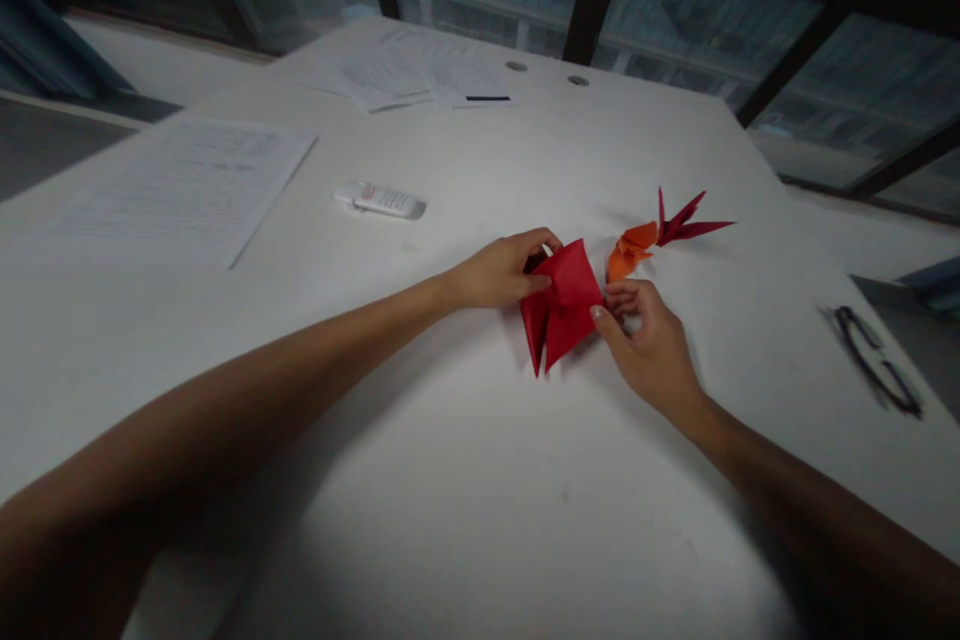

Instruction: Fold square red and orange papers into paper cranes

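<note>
A folded red paper is held between both hands above the white table, with two pointed flaps hanging down toward me. My left hand grips its left side, the thumb on the front and the other fingers curled behind its upper edge. At the paper's right edge, my right hand pinches it between thumb and fingers. Just beyond the right hand lies an orange folded paper piece. Touching or close to that piece is a dark red origami piece with several thin points.
On the white table, a white remote lies left of centre. Printed sheets are at the left, more papers and a dark pen at the back. Black glasses rest near the right edge. Windows stand behind.
</note>
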The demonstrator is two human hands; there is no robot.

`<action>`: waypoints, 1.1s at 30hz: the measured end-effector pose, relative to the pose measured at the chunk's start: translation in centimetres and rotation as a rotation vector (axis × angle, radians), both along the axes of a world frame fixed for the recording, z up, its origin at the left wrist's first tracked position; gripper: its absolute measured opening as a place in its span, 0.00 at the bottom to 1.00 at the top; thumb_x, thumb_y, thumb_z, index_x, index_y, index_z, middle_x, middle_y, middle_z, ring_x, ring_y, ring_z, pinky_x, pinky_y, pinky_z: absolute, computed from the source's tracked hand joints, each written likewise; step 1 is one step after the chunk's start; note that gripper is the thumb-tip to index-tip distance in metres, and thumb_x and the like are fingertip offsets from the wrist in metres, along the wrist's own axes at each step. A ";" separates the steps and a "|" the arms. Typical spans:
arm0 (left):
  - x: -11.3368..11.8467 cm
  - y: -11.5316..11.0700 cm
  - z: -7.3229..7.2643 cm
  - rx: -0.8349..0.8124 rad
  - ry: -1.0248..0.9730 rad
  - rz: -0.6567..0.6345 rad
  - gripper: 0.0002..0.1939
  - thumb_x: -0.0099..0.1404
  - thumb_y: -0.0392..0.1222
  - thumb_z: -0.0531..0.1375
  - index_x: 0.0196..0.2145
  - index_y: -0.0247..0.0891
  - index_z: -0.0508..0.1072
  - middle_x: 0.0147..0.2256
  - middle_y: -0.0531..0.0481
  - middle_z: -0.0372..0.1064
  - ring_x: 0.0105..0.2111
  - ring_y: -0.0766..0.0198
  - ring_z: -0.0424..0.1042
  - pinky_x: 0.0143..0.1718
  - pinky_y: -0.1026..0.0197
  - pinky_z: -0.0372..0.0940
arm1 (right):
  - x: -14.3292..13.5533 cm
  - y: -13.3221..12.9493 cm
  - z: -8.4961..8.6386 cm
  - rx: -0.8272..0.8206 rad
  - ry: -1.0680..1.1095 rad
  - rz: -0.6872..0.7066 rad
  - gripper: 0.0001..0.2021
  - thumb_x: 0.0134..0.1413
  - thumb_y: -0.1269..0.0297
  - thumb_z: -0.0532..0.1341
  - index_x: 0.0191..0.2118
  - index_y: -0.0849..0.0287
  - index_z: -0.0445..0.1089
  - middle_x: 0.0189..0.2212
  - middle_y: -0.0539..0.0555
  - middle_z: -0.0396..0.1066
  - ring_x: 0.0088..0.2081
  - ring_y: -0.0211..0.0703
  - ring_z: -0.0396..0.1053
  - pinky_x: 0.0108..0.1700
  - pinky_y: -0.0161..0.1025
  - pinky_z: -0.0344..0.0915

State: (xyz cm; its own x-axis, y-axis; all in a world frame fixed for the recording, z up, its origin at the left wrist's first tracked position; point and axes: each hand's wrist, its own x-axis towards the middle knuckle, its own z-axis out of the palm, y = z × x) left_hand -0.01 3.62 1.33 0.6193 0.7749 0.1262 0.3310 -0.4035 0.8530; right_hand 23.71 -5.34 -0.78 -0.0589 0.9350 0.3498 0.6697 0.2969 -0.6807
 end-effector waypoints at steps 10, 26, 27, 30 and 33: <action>1.6 -1.4 1.4 0.095 0.220 0.160 0.17 0.55 0.50 0.70 0.37 0.38 0.74 0.34 0.51 0.76 0.31 0.61 0.71 0.33 0.60 0.60 | -0.2 -0.2 0.5 -0.025 -0.018 -0.004 0.11 0.57 0.65 0.64 0.46 0.52 0.69 0.31 0.49 0.75 0.32 0.46 0.73 0.40 0.45 0.68; 1.5 -1.1 0.0 -0.045 0.031 0.240 0.11 0.61 0.44 0.63 0.38 0.35 0.78 0.35 0.47 0.78 0.33 0.62 0.74 0.34 0.61 0.68 | -0.4 -0.7 0.0 0.154 -0.041 0.032 0.29 0.58 0.60 0.67 0.62 0.53 0.59 0.54 0.62 0.68 0.49 0.54 0.73 0.54 0.58 0.71; 1.5 -1.0 -0.1 -0.063 0.008 0.229 0.11 0.61 0.44 0.63 0.38 0.35 0.78 0.35 0.48 0.78 0.33 0.62 0.74 0.34 0.62 0.68 | -0.3 -0.5 -0.1 0.137 -0.047 0.030 0.29 0.58 0.59 0.67 0.62 0.53 0.60 0.54 0.62 0.68 0.50 0.55 0.73 0.55 0.58 0.71; 1.4 -0.9 -0.3 -0.088 -0.034 0.210 0.10 0.60 0.44 0.63 0.36 0.35 0.76 0.33 0.49 0.77 0.32 0.62 0.73 0.32 0.62 0.67 | -0.1 -0.3 0.0 0.093 -0.168 0.125 0.20 0.62 0.56 0.64 0.58 0.53 0.67 0.52 0.61 0.72 0.54 0.58 0.71 0.58 0.60 0.68; 1.3 -0.9 -0.2 -0.090 -0.039 0.209 0.08 0.60 0.42 0.62 0.34 0.35 0.74 0.32 0.50 0.75 0.30 0.63 0.70 0.31 0.63 0.65 | -0.1 -0.4 0.1 0.132 -0.275 0.230 0.19 0.66 0.56 0.61 0.60 0.53 0.68 0.56 0.61 0.72 0.59 0.59 0.68 0.62 0.61 0.64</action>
